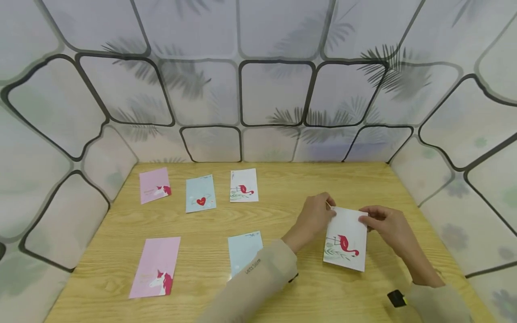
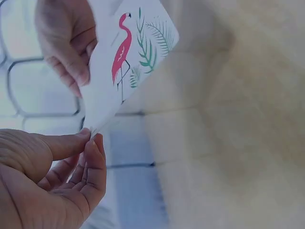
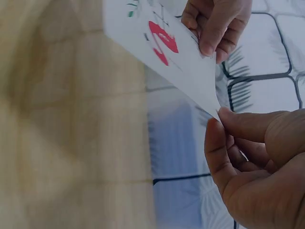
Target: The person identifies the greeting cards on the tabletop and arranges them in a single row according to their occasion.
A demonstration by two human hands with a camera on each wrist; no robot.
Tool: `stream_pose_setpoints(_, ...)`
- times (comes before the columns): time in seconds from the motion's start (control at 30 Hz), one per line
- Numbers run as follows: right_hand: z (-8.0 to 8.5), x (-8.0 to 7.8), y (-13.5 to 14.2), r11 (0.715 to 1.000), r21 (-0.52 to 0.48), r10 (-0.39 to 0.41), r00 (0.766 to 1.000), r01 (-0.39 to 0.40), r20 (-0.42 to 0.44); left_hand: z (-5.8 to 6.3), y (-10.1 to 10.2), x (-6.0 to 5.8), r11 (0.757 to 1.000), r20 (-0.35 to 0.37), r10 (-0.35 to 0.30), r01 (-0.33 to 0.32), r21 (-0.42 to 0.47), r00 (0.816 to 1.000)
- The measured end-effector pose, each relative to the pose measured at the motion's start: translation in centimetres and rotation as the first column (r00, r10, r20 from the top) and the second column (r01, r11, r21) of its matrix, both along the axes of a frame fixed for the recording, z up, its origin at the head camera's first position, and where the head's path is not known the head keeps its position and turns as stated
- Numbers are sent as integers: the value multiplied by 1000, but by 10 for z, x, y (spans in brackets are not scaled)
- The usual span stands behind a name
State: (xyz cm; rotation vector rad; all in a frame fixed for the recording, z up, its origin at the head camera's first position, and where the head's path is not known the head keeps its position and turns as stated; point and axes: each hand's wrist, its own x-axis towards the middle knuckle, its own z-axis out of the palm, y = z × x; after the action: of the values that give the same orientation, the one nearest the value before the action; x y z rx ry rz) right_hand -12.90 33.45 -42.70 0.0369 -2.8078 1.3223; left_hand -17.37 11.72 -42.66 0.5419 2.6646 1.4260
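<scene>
A white card with a red flamingo and green leaves [image 1: 345, 237] is held up above the right part of the table, tilted, its picture side toward the head camera. My left hand [image 1: 314, 220] pinches its upper left corner between thumb and fingers. At the upper right corner, my right hand [image 1: 389, 229] pinches the edge the same way. In the left wrist view the thumb and index finger of the left hand [image 2: 62, 176] meet on the card's corner. The right wrist view shows the right hand [image 3: 262, 157] with its fingertips on the other corner.
On the wooden table [image 1: 202, 269] lie two pink unicorn cards [image 1: 151, 184] at the left, a light blue heart card [image 1: 200, 195] and a smaller flamingo card [image 1: 244, 185] toward the back. Another light blue card [image 1: 244, 249] is partly under my left sleeve. Patterned walls [image 1: 274, 94] enclose the table.
</scene>
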Motion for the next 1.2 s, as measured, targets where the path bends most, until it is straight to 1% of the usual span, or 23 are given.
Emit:
stream_pose_setpoints(0.1, 8, -12, -8, 999, -43, -9, 998, 7, -55, 11, -11, -12, 996, 27, 28, -30, 87, 999)
stream_pose_setpoints(0.23, 21, -26, -17, 997, -76, -15, 996, 9, -89, 24, -22, -24, 985, 56, 45, -53, 164, 997)
stream_pose_setpoints(0.33, 28, -35, -22, 993, -117, -19, 996, 9, -86, 33, -28, -31, 979, 61, 43, -54, 197, 997)
stream_pose_setpoints(0.4, 30, -41, -24, 988, -154, -17, 997, 5, -78, 36, -31, -36, 974, 63, 40, -53, 221, 997)
stream_pose_setpoints(0.53, 27, -53, -24, 965, -262, -24, 999, 11, -48, 37, -33, -43, 967, 88, 39, -60, 247, 995)
stream_pose_setpoints(0.67, 19, -63, -20, 937, -349, -26, 1000, 20, -15, 29, -29, -50, 960, 124, 42, -74, 270, 991)
stream_pose_setpoints(0.77, 13, -70, -18, 925, -378, -29, 1000, 30, 9, 21, -25, -56, 957, 123, 52, -84, 276, 991)
stream_pose_setpoints(0.87, 8, -76, -19, 929, -366, -44, 998, 55, 39, 9, -19, -62, 960, 109, 78, -105, 261, 991)
stream_pose_setpoints(1.0, 3, -82, -18, 946, -313, -61, 995, 81, 75, -7, -11, -69, 965, 85, 117, -134, 228, 989)
stream_pose_setpoints(1.07, 0, -84, -15, 955, -284, -65, 993, 89, 94, -16, -7, -71, 969, 76, 124, -137, 205, 989)
stream_pose_setpoints(1.2, -13, -86, -7, 963, -251, -64, 986, 102, 155, -31, 1, -70, 977, 81, 123, -135, 163, 989)
